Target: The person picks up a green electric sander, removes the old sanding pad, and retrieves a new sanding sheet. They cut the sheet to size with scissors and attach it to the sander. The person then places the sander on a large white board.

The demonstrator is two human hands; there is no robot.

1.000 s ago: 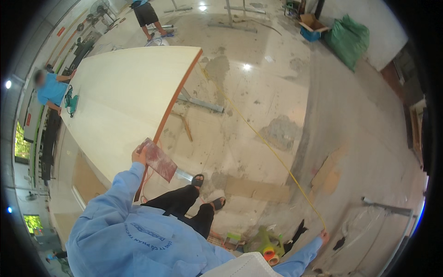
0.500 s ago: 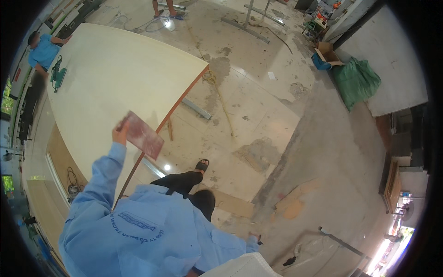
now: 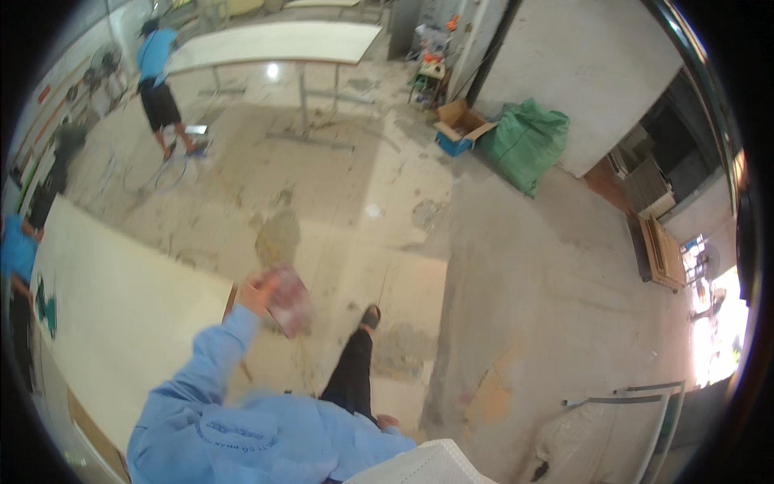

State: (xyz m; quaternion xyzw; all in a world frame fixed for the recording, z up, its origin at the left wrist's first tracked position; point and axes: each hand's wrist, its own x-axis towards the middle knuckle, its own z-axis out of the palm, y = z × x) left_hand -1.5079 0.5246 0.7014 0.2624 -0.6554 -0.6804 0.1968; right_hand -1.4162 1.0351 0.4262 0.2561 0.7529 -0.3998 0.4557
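The left hand (image 3: 256, 294) is raised off the corner of the pale board (image 3: 121, 323), clutching a blurred reddish sanding block (image 3: 289, 302) clear of the surface, seemingly because the person is striding; the right hand is out of sight.

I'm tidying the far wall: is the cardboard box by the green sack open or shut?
Open. The cardboard box has its flaps spread outward, beside the green sack. What is inside cannot be made out.

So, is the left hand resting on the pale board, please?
No, the left hand is raised beside the board, gripping a reddish block.
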